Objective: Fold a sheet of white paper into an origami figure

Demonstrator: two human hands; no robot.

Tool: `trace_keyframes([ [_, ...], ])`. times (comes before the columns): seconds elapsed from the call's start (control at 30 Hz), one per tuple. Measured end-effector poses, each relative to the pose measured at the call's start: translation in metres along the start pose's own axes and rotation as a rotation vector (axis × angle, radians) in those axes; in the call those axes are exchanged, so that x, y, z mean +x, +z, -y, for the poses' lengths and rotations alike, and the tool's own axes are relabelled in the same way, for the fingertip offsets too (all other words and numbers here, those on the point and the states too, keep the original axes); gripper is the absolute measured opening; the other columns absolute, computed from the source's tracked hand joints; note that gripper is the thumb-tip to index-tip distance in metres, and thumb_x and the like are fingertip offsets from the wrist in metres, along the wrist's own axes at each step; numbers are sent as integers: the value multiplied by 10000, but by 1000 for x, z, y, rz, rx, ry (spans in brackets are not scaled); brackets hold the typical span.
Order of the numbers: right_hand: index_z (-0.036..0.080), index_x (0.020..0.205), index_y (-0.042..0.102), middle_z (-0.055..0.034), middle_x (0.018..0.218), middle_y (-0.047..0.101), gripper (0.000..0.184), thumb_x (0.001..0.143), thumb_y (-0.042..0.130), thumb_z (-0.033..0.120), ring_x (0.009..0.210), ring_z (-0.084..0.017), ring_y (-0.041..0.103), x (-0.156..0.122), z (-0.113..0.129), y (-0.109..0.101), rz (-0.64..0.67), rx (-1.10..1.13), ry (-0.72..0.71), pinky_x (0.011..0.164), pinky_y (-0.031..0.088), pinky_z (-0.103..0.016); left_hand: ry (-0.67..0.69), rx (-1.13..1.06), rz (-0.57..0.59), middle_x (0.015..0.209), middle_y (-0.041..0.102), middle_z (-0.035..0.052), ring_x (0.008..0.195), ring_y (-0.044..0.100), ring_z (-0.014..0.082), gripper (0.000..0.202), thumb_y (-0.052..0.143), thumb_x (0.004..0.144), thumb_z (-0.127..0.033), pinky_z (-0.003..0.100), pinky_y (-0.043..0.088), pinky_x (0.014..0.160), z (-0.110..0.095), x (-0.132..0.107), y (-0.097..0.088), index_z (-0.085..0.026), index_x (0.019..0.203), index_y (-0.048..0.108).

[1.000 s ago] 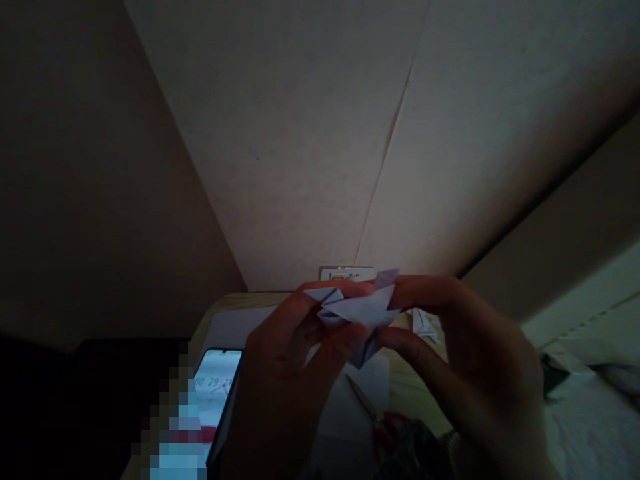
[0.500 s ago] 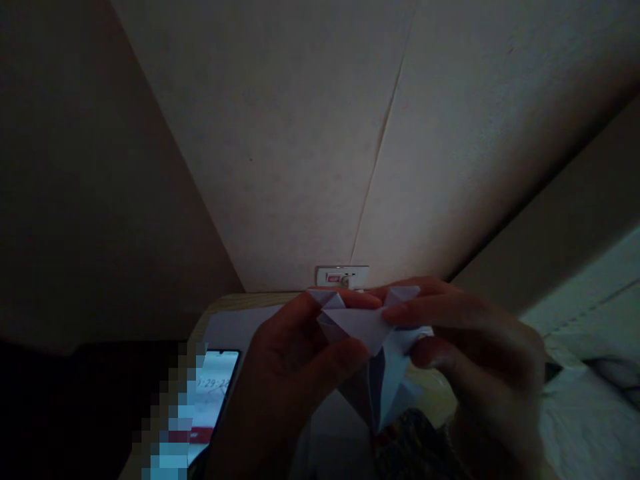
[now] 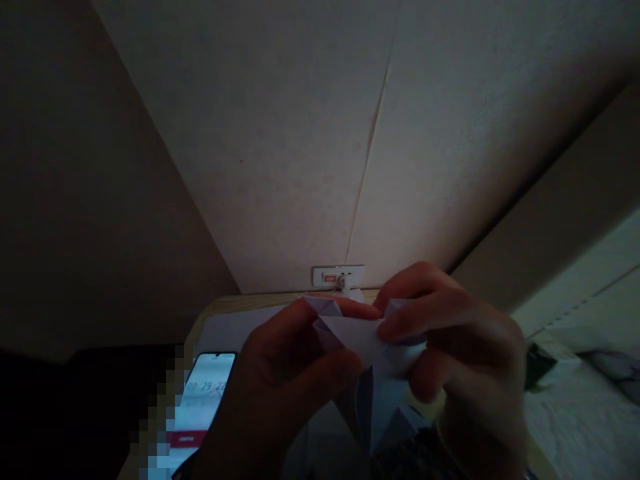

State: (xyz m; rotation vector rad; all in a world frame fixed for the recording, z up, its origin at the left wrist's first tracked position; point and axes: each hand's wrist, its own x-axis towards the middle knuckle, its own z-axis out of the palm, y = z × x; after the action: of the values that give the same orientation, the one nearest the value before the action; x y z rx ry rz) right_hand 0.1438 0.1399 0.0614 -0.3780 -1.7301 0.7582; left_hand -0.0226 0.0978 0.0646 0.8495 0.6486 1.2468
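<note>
A folded white paper (image 3: 353, 332) with pointed corners and creased flaps is held up between both hands. My left hand (image 3: 295, 377) pinches its left side, thumb in front and fingers behind. On the other side, my right hand (image 3: 460, 340) grips the upper right flap, its index fingertip pressing the front face and its thumb low by the right edge. Below the fingers, the paper's lower part hangs down with a dark opening between its layers. Parts of the paper behind the fingers are hidden.
A lit phone (image 3: 205, 393) showing a timer lies left of my left hand. White sheets (image 3: 220, 331) cover part of the wooden table (image 3: 215, 307). A wall socket (image 3: 337, 276) with a plug sits behind. Pale fabric (image 3: 585, 407) lies at the right.
My right thumb has shifted lower, and the right flaps of the paper are bent differently. The left hand keeps its pinch. The view has shifted slightly.
</note>
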Motion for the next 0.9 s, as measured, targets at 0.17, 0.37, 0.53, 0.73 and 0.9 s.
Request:
trace_keyframes([
  [0.17,327,1006,750,-14,949,716,174,832,753,317,921,-224,669,-2,7,0,1,-19,129,820,587,-383,-33,73,-101,888,809,-40,789,748,146,273,817,721,-177,177,572,690,-6,-3,5,-334,943,793],
  [0.37,303,998,730,-20,942,693,155,844,745,317,929,-220,654,-4,7,-1,1,-19,139,839,576,-377,3,120,-84,933,820,-57,831,769,152,324,829,699,-130,175,590,714,-5,0,-1,-357,928,801],
  [0.53,285,979,703,-3,943,693,186,816,779,236,945,-212,659,-3,8,-3,80,-15,151,838,556,-348,55,222,-74,879,823,-61,807,772,136,288,811,741,-169,135,575,690,-6,-1,-6,-376,942,804],
  [0.73,281,952,676,-4,906,658,152,829,765,274,888,-199,628,-4,7,-2,95,-46,179,828,540,-342,87,409,-103,977,816,-30,842,772,166,218,763,810,-275,184,601,704,-11,-4,-9,-366,1006,789],
  [0.9,260,927,636,11,865,607,142,845,751,253,844,-164,582,-4,5,-1,100,-76,219,739,494,-270,102,638,-325,1122,774,38,1030,723,257,385,834,696,-405,306,591,860,-5,-10,-9,-327,1069,776],
])
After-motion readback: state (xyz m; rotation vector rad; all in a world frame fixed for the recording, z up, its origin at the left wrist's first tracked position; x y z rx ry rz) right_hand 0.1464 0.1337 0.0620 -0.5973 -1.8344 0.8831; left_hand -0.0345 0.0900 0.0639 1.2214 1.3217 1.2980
